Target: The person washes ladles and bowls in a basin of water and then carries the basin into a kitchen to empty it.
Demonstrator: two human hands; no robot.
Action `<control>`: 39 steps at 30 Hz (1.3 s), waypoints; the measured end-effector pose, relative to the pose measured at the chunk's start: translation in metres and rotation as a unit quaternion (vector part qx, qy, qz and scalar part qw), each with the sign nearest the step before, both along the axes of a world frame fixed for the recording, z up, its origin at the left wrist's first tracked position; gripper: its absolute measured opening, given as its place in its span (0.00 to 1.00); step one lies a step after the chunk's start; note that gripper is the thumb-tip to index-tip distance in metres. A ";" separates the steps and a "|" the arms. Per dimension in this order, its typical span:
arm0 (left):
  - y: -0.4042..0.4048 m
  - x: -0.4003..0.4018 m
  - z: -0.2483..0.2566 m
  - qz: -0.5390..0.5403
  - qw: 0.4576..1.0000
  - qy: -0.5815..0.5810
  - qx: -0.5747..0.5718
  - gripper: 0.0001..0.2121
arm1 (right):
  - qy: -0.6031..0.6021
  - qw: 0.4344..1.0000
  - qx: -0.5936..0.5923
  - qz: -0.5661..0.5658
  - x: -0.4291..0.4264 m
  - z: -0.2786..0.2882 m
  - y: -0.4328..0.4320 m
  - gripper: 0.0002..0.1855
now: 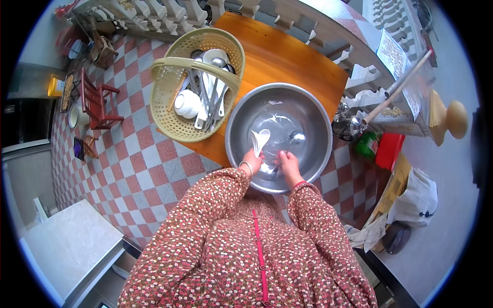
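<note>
A large metal basin (232, 127) with water in it stands on a wooden table. My left hand (252, 159) grips white spoons (260, 140) over the basin's near left part. To its right, my right hand (287, 163) is at the water; its fingers are partly curled, and whether they hold anything is unclear. A shiny metal utensil (297, 137) lies in the water beyond my right hand. Left of the basin stands a woven basket (163, 119) with a handle. It holds white cups (187, 104), metal ladles, white-handled utensils and white spoons.
The wooden table (269, 42) extends behind the basin, against a balustrade (339, 23). Faucets (348, 127) and a wooden pole (400, 86) are at the right, above a green bottle (368, 145) and a red container (389, 151). A red chair (94, 102) stands on the tiled floor at left.
</note>
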State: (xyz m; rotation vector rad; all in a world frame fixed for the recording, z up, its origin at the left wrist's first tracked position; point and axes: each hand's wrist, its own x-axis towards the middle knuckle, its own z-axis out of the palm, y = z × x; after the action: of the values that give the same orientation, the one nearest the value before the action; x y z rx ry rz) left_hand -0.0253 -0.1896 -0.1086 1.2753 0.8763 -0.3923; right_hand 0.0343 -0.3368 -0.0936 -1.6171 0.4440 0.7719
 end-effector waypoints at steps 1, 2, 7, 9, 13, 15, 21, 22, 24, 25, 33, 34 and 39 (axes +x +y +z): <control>0.003 -0.002 -0.013 -0.012 0.999 0.013 0.049 0.12 | -0.006 0.999 0.008 -0.037 0.000 -0.013 -0.002 0.11; 0.007 -0.005 -0.024 -0.022 0.995 0.031 0.097 0.12 | 0.009 0.999 -0.044 0.020 0.002 -0.008 0.000 0.10; 0.004 0.012 -0.006 -0.091 0.993 0.061 -0.041 0.08 | 0.007 0.998 -0.020 0.054 -0.005 -0.020 0.000 0.11; -0.007 0.015 0.017 -0.006 0.993 0.076 -0.092 0.08 | 0.033 0.998 0.025 0.055 -0.007 -0.011 0.003 0.12; -0.004 -0.001 0.031 -0.061 0.996 -0.055 0.034 0.08 | 0.098 0.990 0.083 0.055 -0.002 0.054 0.027 0.15; -0.007 0.005 0.061 -0.025 0.997 -0.052 -0.044 0.08 | 0.084 0.989 0.109 0.044 -0.001 0.060 0.023 0.15; 0.006 0.008 0.134 -0.045 0.978 -0.014 -0.205 0.17 | 0.082 0.954 0.272 0.095 0.006 0.095 0.022 0.19; 0.008 0.008 0.145 -0.043 0.959 -0.022 -0.279 0.18 | 0.079 0.951 0.280 0.107 0.006 0.105 0.020 0.23; 0.014 0.009 0.160 -0.061 0.922 -0.030 -0.380 0.19 | 0.122 0.904 0.400 0.088 0.008 0.120 0.020 0.24; 0.017 0.009 0.161 -0.081 0.913 -0.033 -0.399 0.19 | 0.144 0.875 0.456 0.079 0.007 0.129 0.020 0.25; 0.009 0.018 0.164 -0.048 0.949 -0.020 -0.311 0.16 | 0.106 0.940 0.323 -0.025 -0.002 0.151 0.037 0.23; 0.012 0.018 0.161 -0.043 0.955 -0.016 -0.294 0.15 | 0.083 0.938 0.337 -0.022 -0.005 0.143 0.039 0.19; 0.020 0.026 0.151 -0.101 0.966 -0.052 -0.233 0.14 | -0.003 0.976 0.210 -0.051 -0.006 0.112 0.038 0.15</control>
State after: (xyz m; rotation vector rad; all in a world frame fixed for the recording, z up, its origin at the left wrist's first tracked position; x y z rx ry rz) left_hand 0.0010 -0.1695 0.0428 0.9379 0.5237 -0.6459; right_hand 0.0285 -0.2990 0.0181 -1.1931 0.3314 0.7267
